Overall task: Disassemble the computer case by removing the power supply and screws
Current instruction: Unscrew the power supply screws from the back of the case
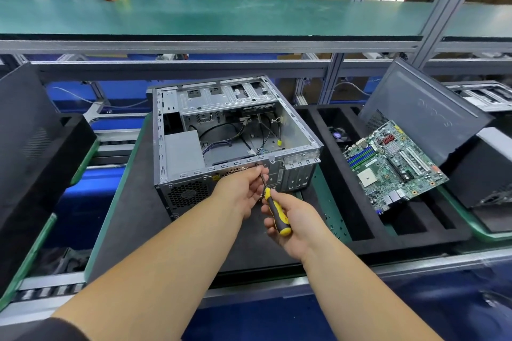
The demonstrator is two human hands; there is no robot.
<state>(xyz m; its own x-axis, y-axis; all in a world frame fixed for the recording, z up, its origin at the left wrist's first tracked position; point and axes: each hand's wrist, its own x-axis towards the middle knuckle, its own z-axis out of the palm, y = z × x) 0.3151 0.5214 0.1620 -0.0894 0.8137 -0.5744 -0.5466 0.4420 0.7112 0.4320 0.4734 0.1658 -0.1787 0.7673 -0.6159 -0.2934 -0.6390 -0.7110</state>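
Observation:
An open grey computer case (296, 130) lies on its side on a dark mat, its rear panel toward me. The grey power supply (182, 151) sits inside at the near left, its fan grille (188, 194) showing at the back. My right hand (291, 221) grips the yellow-and-black handle of a screwdriver (275, 212). Its tip meets the rear panel near the top edge. My left hand (243, 188) pinches the screwdriver's metal shaft just below the tip. Loose cables lie on the case floor.
A green motherboard (393, 163) leans in a black foam tray (357, 202) to the right, with a black side panel (424, 108) behind it. Small screws lie scattered on the green mat (332, 216) beside the case. A black panel (27, 130) stands at the left. A green shelf (221, 14) runs overhead.

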